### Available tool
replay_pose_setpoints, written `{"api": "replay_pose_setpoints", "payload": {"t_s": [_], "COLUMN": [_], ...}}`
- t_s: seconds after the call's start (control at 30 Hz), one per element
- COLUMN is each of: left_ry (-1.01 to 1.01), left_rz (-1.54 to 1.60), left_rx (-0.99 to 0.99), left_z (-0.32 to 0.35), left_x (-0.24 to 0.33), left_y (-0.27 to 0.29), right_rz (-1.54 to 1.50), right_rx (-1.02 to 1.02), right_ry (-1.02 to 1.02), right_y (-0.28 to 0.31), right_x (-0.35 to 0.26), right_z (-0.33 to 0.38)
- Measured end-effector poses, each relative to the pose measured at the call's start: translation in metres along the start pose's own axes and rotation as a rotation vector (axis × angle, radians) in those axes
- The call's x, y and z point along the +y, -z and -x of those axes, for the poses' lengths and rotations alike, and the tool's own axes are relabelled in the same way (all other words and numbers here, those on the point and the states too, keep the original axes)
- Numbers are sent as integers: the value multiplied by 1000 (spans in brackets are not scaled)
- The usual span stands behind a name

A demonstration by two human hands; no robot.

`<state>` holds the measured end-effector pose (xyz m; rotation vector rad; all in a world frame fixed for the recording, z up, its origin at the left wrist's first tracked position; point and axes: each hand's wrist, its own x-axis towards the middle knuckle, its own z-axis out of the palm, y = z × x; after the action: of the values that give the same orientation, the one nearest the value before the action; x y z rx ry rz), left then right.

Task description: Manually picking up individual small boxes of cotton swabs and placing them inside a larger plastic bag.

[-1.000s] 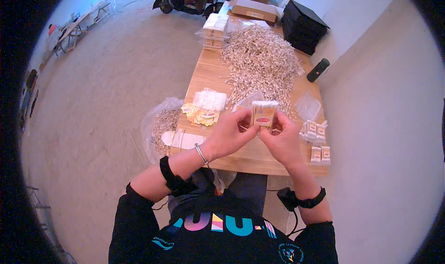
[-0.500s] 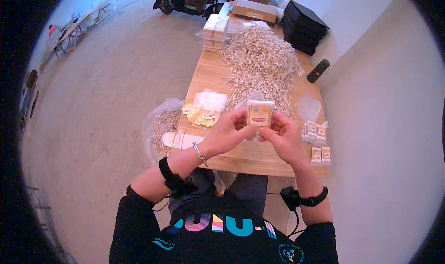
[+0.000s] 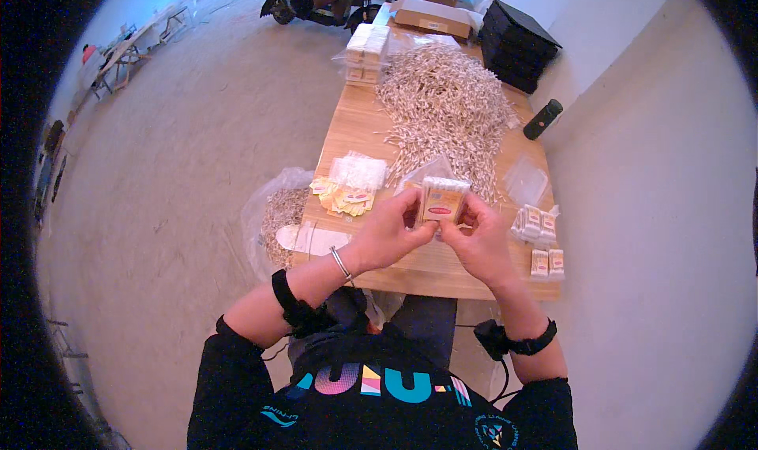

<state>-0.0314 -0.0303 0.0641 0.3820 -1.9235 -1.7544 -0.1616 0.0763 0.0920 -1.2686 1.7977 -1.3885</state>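
Between both hands, above the near part of the table, is a small clear packet of cotton swabs (image 3: pixel 444 200) with a yellowish card showing a red oval. My left hand (image 3: pixel 397 227) grips its left side, thumb at the lower front corner. On the opposite side my right hand (image 3: pixel 480 235) pinches it the same way; the fingers behind are partly hidden. Just beyond the hands spreads a large heap of loose cotton swabs (image 3: pixel 446 95). Yellow printed cards (image 3: pixel 344 199) lie fanned out left of the hands, with a stack of clear plastic bags (image 3: pixel 358 170) behind them.
Filled packets (image 3: pixel 537 224) and another pair (image 3: pixel 547 264) rest at the table's right edge, near a clear bag (image 3: pixel 525 183). A dark bottle (image 3: pixel 543 120), black box (image 3: pixel 517 46), cardboard box (image 3: pixel 430 18) and stacked packs (image 3: pixel 367 53) stand farther off. A swab-filled plastic bag (image 3: pixel 276 213) sits left.
The packet has tilted in my hands, so the swab tips along its top edge show more. Both hands keep their grip and have barely shifted.
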Motion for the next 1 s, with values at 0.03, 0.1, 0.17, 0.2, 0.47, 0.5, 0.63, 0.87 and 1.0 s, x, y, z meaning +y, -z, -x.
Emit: {"api": "replay_pose_setpoints", "payload": {"t_s": [0.03, 0.1, 0.17, 0.2, 0.47, 0.5, 0.63, 0.87, 1.0], "left_ry": [15, 29, -1, -1, -40, -41, -10, 114, 126], "left_rz": [30, 58, 9, 9, -89, -87, -56, 195, 167], "left_rx": [-36, -68, -106, -107, -88, -91, -52, -26, -23], "left_z": [-1, 0, 0, 0, 4, 4, 6, 4, 3], "left_x": [1, -1, -6, -4, -9, -4, -2, 1, 4], "left_y": [2, 6, 7, 9, 12, 11, 9, 6, 6], "right_rz": [0, -190, -182, -173, -21, 0, -96, -205, -171], "right_rx": [0, -31, -50, -67, -87, -72, -46, -34, -6], "right_ry": [0, -2, -15, -29, 96, 129, 90, -51, -47], "right_y": [0, -1, 1, 3, 11, 12, 7, 10, 6], "right_x": [1, 2, 2, 2, 15, 17, 16, 19, 20], "right_z": [0, 1, 2, 3, 5, 5, 4, 2, 3]}}
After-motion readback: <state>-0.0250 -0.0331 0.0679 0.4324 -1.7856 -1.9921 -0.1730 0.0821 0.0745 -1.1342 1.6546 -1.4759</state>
